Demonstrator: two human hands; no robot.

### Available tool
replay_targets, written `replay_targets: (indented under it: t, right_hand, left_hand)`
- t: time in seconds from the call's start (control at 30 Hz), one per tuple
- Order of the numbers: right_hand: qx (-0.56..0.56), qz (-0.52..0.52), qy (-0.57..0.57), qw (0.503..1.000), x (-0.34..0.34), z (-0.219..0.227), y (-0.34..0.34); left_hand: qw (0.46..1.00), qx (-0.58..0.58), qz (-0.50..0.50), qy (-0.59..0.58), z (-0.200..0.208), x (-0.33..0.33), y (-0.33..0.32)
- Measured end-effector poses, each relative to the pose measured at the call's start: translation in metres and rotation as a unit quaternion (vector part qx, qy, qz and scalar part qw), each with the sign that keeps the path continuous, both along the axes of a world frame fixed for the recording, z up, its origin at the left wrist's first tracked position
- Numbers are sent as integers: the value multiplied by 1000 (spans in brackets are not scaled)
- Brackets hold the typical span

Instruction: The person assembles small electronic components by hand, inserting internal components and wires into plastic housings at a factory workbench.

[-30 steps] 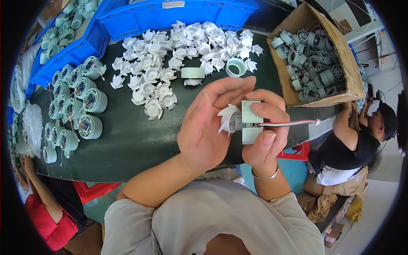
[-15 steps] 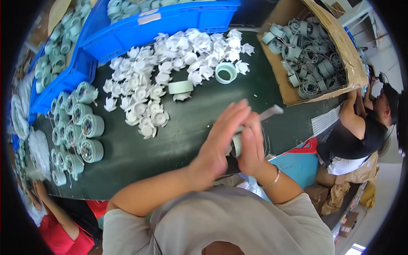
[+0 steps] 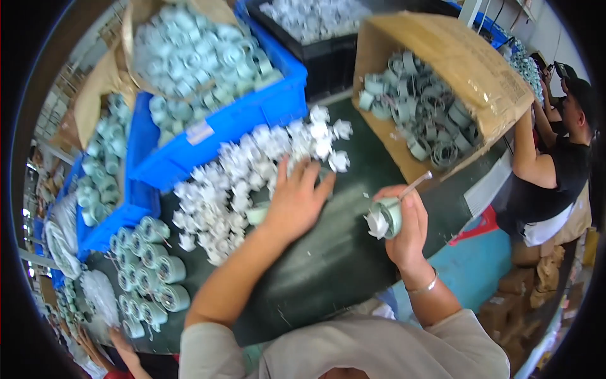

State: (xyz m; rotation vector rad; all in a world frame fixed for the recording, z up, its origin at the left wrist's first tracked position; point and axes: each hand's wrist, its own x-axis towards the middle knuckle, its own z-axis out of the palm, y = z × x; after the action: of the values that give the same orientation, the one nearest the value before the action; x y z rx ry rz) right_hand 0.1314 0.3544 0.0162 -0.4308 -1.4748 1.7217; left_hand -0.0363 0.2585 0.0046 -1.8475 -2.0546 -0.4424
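My right hand (image 3: 410, 230) grips a pale green ring-shaped housing (image 3: 394, 218) above the right part of the table. A white petal-shaped plastic piece (image 3: 377, 223) sits at the housing's left end, and a thin pale lead (image 3: 418, 182) sticks out past my fingers. My left hand (image 3: 295, 205) reaches over the near right side of a heap of white petal-shaped pieces (image 3: 218, 189), fingers spread and pointing away from me. Beside its wrist lies a pale green ring (image 3: 256, 215), partly covered by the hand. Whether the left fingertips touch anything is hidden.
Several finished-looking green housings (image 3: 151, 275) stand in rows at left. Behind the heap are blue bins (image 3: 221, 120) of green rings and a black crate (image 3: 331, 57) of white pieces. A cardboard box (image 3: 442, 57) of wired housings stands at right. A co-worker (image 3: 552, 151) is beyond it.
My hands, together before, have separated. The left moved forward to the white heap; the right stayed to the right with the housing. The view has shifted, showing more of the bins.
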Motion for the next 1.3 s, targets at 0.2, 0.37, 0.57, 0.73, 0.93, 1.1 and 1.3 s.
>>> replay_targets:
  t: [0.2,0.37,0.57,0.73,0.93,1.1,1.3]
  right_hand:
    - [223,-33,67,972,-16,22,-32]
    - [221,36,108,969,-23,34,-52]
    - [209,60,129,967,-22,37,-60]
    - [323,109,56,938,-18,37,-60]
    - [291,127,51,947,-8,38,-64]
    - [242,140,65,958,-1,44,-70]
    - [246,143,139,948,-2,41,-72]
  left_hand:
    - [974,86,-45,-205,42,57,-39]
    - [951,210,-93,-208,51,68,-71]
    - [902,208,-36,-377,51,71,-92]
    - [882,292,-49,-366,38,82,-97]
    - [920,272,-56,-275,49,85,-101]
    - [919,243,-82,-298,56,86,-104]
    - [936,214,-97,-263,46,88,-111]
